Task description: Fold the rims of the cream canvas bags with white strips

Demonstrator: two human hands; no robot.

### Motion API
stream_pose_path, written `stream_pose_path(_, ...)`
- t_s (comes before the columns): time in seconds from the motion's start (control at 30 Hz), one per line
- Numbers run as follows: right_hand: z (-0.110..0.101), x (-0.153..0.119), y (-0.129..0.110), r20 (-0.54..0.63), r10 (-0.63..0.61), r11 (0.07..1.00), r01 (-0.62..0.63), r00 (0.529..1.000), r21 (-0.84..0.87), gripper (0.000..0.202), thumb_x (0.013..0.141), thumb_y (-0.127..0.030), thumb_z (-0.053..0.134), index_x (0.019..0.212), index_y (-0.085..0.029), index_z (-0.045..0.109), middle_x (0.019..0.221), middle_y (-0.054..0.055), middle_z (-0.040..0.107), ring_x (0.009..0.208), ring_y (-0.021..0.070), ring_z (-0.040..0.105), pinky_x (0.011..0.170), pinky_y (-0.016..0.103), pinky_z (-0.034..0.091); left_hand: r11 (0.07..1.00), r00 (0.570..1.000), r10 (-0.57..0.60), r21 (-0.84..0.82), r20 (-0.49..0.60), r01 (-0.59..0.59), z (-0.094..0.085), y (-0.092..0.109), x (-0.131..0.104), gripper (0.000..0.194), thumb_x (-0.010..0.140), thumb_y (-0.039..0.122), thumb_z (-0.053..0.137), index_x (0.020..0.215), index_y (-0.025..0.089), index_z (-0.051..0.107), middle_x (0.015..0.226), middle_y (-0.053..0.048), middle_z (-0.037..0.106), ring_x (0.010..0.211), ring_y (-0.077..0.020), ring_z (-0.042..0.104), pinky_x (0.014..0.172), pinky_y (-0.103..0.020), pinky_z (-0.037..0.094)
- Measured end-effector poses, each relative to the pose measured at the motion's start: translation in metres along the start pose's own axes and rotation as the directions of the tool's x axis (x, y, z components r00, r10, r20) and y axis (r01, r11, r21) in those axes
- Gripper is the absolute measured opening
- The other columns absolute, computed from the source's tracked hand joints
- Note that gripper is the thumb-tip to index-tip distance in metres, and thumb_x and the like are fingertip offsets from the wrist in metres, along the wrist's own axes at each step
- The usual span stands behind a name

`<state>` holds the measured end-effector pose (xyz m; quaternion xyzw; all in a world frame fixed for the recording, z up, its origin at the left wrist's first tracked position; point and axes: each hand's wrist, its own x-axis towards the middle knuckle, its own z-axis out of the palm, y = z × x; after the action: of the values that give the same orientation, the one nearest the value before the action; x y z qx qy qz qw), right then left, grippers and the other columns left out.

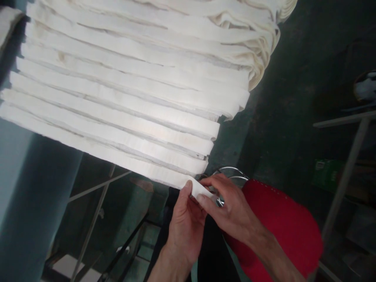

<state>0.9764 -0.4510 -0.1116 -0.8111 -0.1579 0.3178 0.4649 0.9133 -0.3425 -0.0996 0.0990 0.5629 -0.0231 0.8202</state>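
Note:
Long cream-white strips of thin sheet material lie side by side, overlapping, across the upper left. The end of the nearest strip runs into my two hands. My left hand pinches it, thumb on top and fingers curled beneath. Just to the right, my right hand grips the strip's tip between thumb and fingers. The tip bends slightly downward between the hands. My fingers under the strip are partly hidden.
At the upper right the strips bunch into a thick folded stack. A red seat stands at my right, with chrome wire rings beside it. Metal frame bars rise on the right, and a thin frame stands lower left.

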Motion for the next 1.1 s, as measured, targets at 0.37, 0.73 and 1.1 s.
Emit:
stream_pose_path(0.37, 0.014, 0.017, -0.017, -0.073, 0.026, 0.992, -0.035, 0.997, -0.122, 0.027, 0.096, -0.030, 0.055, 0.071, -0.024, 0.057, 0.072, 0.003, 0.064, 0.075, 0.0221, 0.060, 0.066, 0.033, 0.043, 0.997, 0.997, 0.013, 0.070, 0.075, -0.018, -0.003, 0.005, 0.006, 0.034, 0.078, 0.042, 0.086, 0.101, 0.017, 0.080, 0.098, -0.005, 0.083, 0.102, -0.0266, 0.076, 0.096, -0.035, 0.057)
stream_pose_path(0.73, 0.021, 0.009, -0.023, -0.087, 0.117, 0.993, -0.118, 0.989, -0.013, 0.028, 0.098, -0.036, 0.052, 0.074, -0.025, 0.060, 0.069, 0.002, 0.068, 0.066, 0.0215, 0.065, 0.055, 0.030, 0.048, 0.936, 0.939, -0.108, 0.352, 0.327, -0.015, -0.043, 0.035, 0.012, 0.051, 0.072, 0.054, 0.092, 0.101, 0.014, 0.081, 0.096, -0.014, 0.081, 0.099, -0.0332, 0.076, 0.088, -0.038, 0.056)
stream_pose_path(1.1, 0.033, -0.024, -0.068, -0.085, 0.009, 0.993, -0.019, 0.996, -0.117, 0.020, 0.102, -0.026, 0.051, 0.087, -0.024, 0.063, 0.062, -0.003, 0.069, 0.048, 0.0132, 0.064, 0.048, 0.024, 0.042, 0.917, 0.970, 0.023, 0.381, 0.243, -0.117, -0.053, 0.046, 0.015, 0.042, 0.069, 0.052, 0.094, 0.090, 0.017, 0.083, 0.085, -0.008, 0.081, 0.079, -0.0227, 0.072, 0.076, -0.030, 0.054)
